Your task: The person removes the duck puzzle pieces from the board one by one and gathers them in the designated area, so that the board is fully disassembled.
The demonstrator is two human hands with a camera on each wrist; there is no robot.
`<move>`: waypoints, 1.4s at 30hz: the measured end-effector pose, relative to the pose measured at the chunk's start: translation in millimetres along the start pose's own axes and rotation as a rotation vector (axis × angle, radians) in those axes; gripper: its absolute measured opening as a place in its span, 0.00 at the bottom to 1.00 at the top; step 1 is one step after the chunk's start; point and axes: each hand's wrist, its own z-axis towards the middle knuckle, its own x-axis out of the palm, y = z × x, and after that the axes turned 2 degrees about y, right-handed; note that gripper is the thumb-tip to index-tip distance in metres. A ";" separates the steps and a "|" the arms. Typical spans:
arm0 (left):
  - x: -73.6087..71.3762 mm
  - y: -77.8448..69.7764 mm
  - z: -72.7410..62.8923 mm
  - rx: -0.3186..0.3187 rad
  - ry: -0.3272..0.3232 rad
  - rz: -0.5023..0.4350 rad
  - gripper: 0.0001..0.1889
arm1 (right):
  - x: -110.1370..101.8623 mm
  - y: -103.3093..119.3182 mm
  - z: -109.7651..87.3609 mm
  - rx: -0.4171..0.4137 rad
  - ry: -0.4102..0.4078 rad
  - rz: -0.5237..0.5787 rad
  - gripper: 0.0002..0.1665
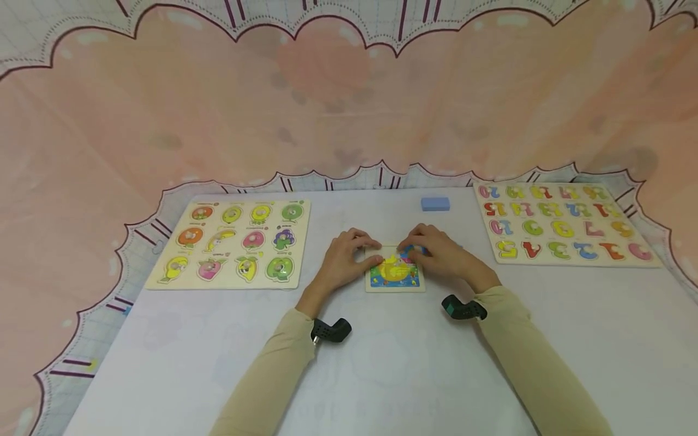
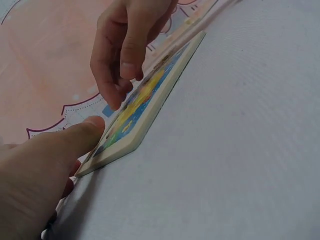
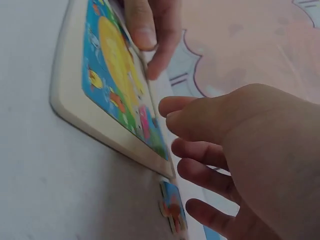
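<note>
A small jigsaw puzzle board [image 1: 395, 288] with a yellow duck on blue lies flat on the table, its pale frame [image 2: 125, 146] facing me. My left hand [image 1: 345, 259] holds the board's left side, thumb [image 2: 94, 123] at the edge and fingers toward the far corner. Over the far right part of the picture hovers my right hand [image 1: 440, 253], fingers bent loosely with nothing visible between them. Close under those fingers, a loose puzzle piece [image 3: 173, 207] lies beside the board in the right wrist view; the right hand hides it in the head view.
A fruit puzzle board [image 1: 302, 242] lies to the left, and a number puzzle board [image 1: 572, 261] to the right. Toward the back edge sits a blue block [image 1: 435, 204]. A patterned curtain [image 1: 327, 109] hangs behind the white table [image 1: 392, 369].
</note>
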 end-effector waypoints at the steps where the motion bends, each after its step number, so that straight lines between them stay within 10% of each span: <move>1: 0.1 -0.3 -0.3 -0.001 0.002 0.001 0.15 | 1.5 1.3 0.2 -0.005 0.004 -0.015 0.14; 42: 0.7 -5.8 -1.2 -0.012 -0.018 0.035 0.16 | -13.0 0.0 -5.2 0.069 -0.070 0.121 0.14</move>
